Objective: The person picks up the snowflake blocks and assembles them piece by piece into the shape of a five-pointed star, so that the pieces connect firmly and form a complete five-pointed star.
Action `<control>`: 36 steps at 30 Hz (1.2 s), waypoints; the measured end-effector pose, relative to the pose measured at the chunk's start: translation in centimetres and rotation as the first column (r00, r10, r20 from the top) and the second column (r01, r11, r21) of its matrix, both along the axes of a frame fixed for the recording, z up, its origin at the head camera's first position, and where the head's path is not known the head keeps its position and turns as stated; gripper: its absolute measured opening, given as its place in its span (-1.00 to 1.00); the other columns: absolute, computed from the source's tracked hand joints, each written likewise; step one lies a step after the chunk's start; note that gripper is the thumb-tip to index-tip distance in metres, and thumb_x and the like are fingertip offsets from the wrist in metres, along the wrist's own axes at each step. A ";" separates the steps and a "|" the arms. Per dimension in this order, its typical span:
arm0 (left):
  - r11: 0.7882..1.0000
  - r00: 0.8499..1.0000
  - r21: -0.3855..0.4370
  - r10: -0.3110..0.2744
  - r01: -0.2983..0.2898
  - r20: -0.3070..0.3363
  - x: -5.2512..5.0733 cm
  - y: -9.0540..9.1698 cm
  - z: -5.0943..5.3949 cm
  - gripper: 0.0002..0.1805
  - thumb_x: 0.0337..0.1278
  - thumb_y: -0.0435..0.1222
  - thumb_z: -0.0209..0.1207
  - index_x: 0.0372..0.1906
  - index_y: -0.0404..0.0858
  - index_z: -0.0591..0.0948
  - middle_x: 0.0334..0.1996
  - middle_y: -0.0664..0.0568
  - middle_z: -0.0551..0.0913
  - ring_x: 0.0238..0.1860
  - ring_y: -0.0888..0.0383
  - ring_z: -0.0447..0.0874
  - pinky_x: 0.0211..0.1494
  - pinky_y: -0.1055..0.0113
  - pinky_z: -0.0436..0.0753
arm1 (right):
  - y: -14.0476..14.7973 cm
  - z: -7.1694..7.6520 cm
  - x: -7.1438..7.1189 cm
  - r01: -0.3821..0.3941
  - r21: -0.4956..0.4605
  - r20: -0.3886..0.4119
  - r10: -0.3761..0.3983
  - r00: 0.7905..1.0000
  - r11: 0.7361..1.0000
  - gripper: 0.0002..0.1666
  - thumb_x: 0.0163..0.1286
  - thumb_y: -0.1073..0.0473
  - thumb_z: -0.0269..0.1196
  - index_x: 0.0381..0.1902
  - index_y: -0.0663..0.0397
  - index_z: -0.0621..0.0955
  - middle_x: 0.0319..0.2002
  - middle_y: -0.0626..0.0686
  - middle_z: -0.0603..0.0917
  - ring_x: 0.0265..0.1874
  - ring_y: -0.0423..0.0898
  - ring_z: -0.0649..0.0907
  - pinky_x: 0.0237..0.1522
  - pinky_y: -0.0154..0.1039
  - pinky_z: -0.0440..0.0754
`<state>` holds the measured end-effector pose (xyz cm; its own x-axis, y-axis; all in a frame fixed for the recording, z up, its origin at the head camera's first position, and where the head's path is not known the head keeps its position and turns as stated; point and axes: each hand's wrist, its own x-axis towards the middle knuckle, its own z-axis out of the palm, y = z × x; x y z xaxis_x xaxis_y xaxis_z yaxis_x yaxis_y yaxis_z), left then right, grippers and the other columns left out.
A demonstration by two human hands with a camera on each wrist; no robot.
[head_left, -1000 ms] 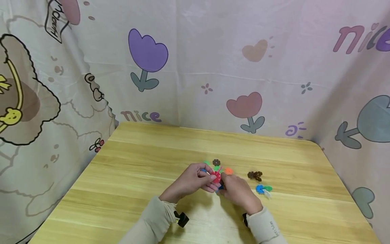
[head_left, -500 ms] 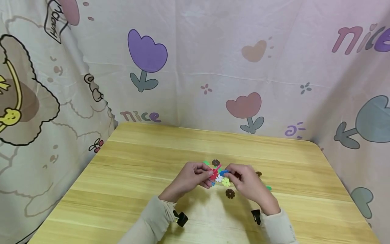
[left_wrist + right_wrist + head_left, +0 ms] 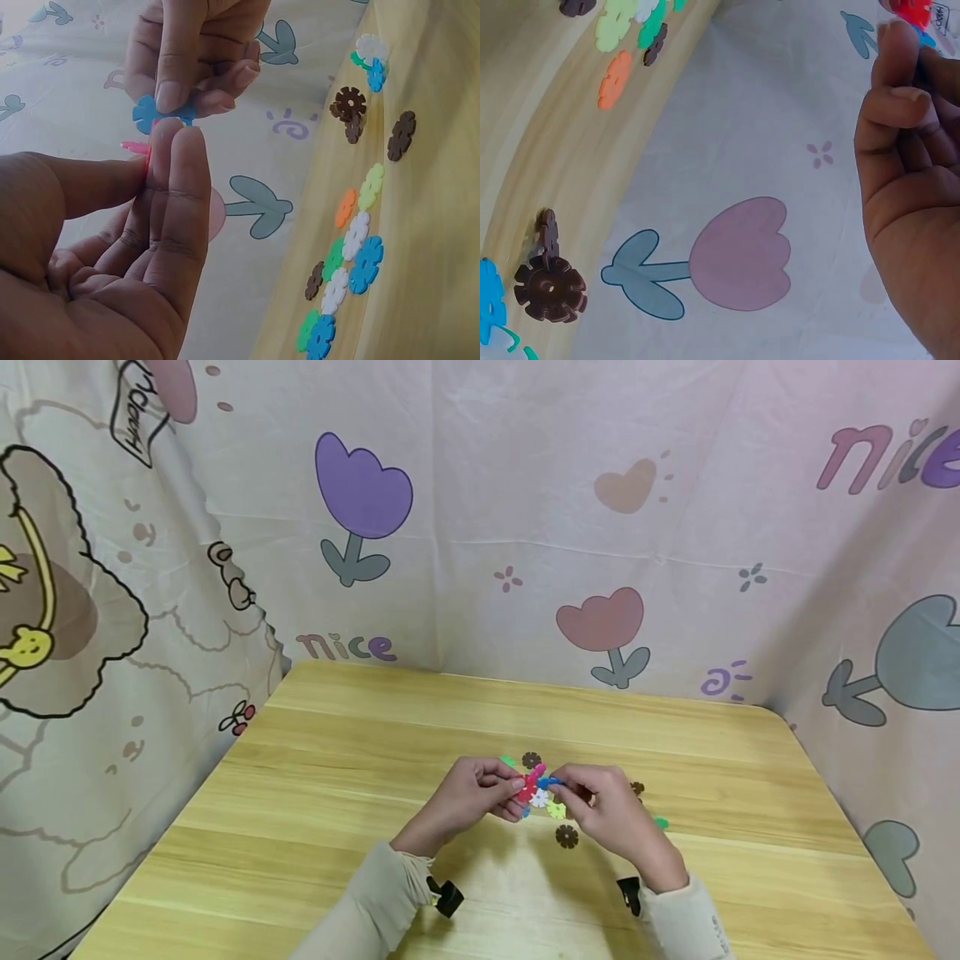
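My left hand (image 3: 476, 793) pinches a red snowflake disc (image 3: 528, 788) between thumb and fingers, and a pink snowflake disc (image 3: 537, 772) is slotted into it at an angle. A blue snowflake disc (image 3: 145, 114) is pinched by my right hand (image 3: 615, 806), thumb against fingers. In the left wrist view the blue disc meets the red one's edge at the left fingertips; whether their slots are engaged cannot be told. Both hands are raised above the table. The right wrist view catches only part of the red disc (image 3: 915, 12) at its top edge.
Loose discs lie beneath the hands, among them a yellow disc (image 3: 556, 809), a white disc (image 3: 539, 797), a brown disc (image 3: 567, 837) and an orange disc (image 3: 346, 208). Joined brown discs (image 3: 551, 289) and a white-green-blue cluster (image 3: 370, 56) lie to the right. A printed curtain (image 3: 480, 510) hangs behind the table.
My right hand has come up from among the loose discs with the blue disc, then moved it slightly left against the red one. The pink disc has turned a little; my left hand stays nearly still.
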<state>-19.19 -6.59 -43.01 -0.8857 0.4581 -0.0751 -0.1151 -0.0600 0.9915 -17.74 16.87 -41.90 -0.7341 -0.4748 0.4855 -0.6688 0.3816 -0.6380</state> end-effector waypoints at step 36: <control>0.999 1.000 -0.040 0.017 -0.017 -0.016 0.1 0.5 -0.5 -0.80 0.44 -0.42 0.23 -0.11 -0.56 0.67 -0.42 -0.22 0.76 -0.47 0.11 0.78 -0.26 0.17 0.81 | -0.7 -1.1 0.7 0.033 0.069 -0.087 -0.027 0.996 0.997 -0.73 0.35 0.57 0.29 -0.15 0.13 0.62 -0.56 -0.12 0.59 -0.65 -0.44 0.52 -0.67 -0.51 0.52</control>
